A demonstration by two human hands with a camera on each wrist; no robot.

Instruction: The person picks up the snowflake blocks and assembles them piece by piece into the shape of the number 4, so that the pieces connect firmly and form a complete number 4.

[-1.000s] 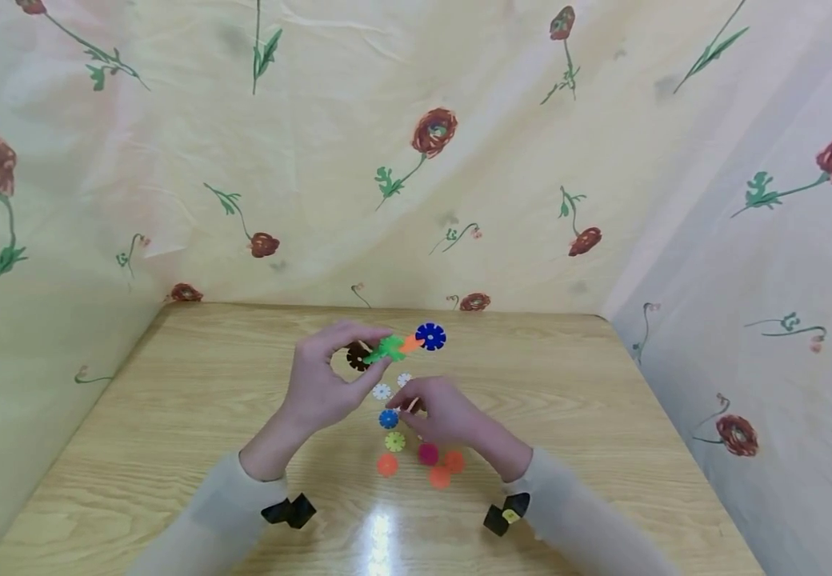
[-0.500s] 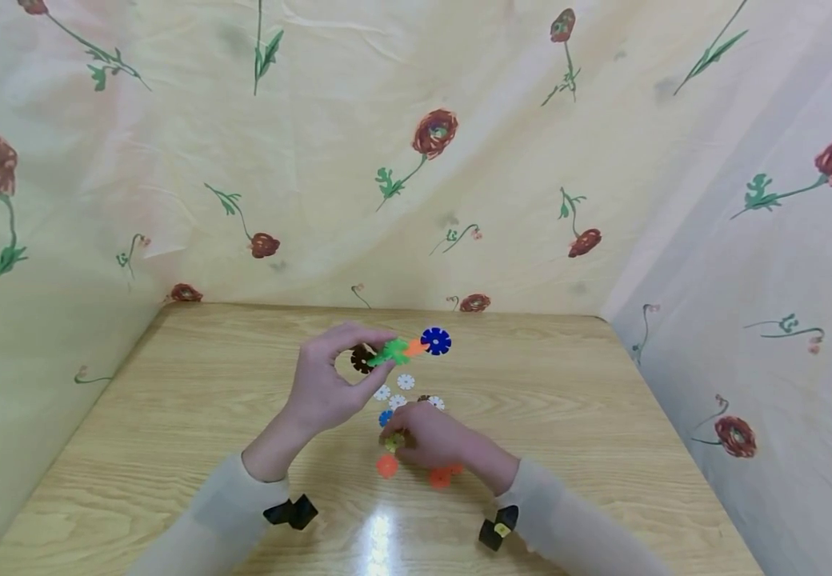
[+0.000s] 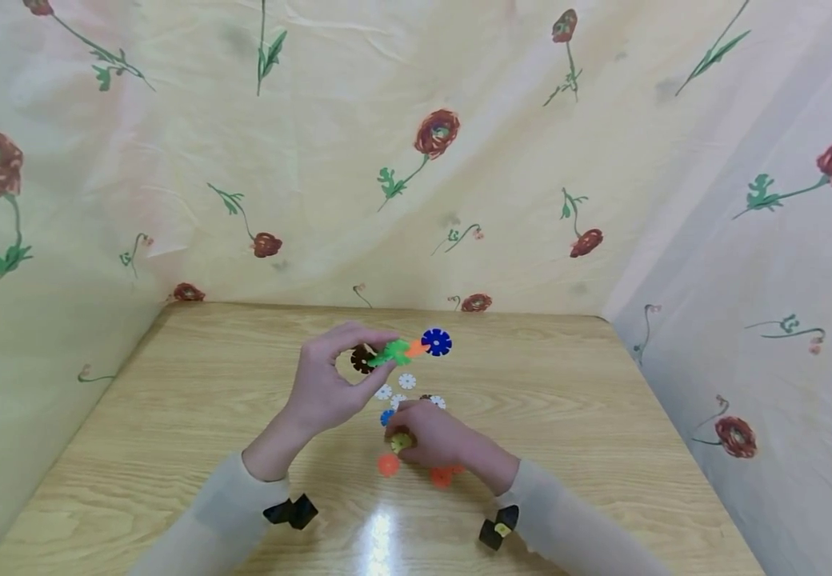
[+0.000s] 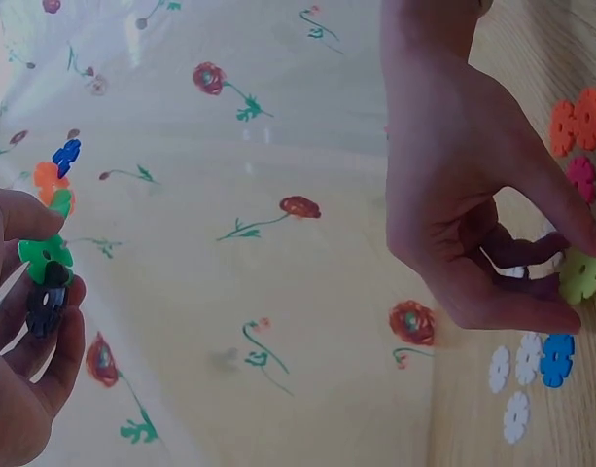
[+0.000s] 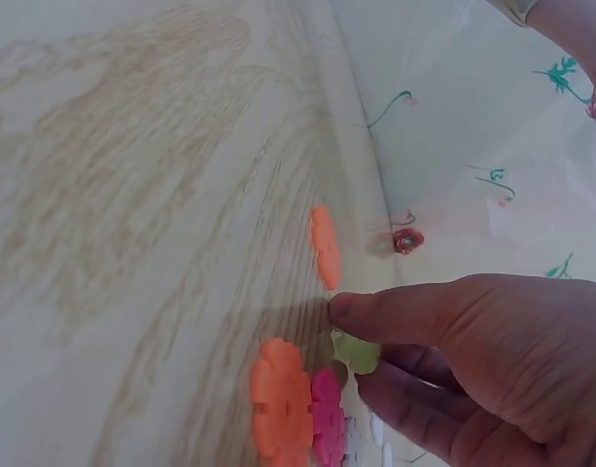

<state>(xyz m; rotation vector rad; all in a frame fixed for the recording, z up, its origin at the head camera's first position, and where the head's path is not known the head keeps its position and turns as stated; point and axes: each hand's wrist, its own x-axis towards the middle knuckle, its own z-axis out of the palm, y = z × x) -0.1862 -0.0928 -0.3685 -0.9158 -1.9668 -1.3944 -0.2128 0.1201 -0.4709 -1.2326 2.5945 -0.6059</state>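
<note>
My left hand [image 3: 326, 380], raised over the table, pinches a chain of interlocking notched plastic discs by its green disc [image 3: 394, 350]. A dark brown disc [image 3: 362, 360] is at the chain's left end. An orange disc [image 3: 416, 348] and a dark blue disc [image 3: 437, 342] extend to the right. Down at the table, my right hand [image 3: 439, 434] pinches a yellow-green disc [image 5: 358, 352] between thumb and fingers; in the left wrist view this disc [image 4: 582, 277] appears tilted up. Beside that hand lies a blue disc [image 3: 386, 418], partly covered by the fingers.
Several white discs [image 3: 406, 382] lie beyond my right hand. Nearer me are an orange disc [image 3: 388, 465] and two more orange discs [image 3: 441, 478] close together, with a magenta disc [image 5: 327, 416] beside them. A flowered curtain [image 3: 315, 200] rises behind the wooden table [image 3: 207, 400].
My right hand has moved from the white discs toward me and taken hold of the yellow-green disc. My left hand keeps the chain, barely shifted to the right.
</note>
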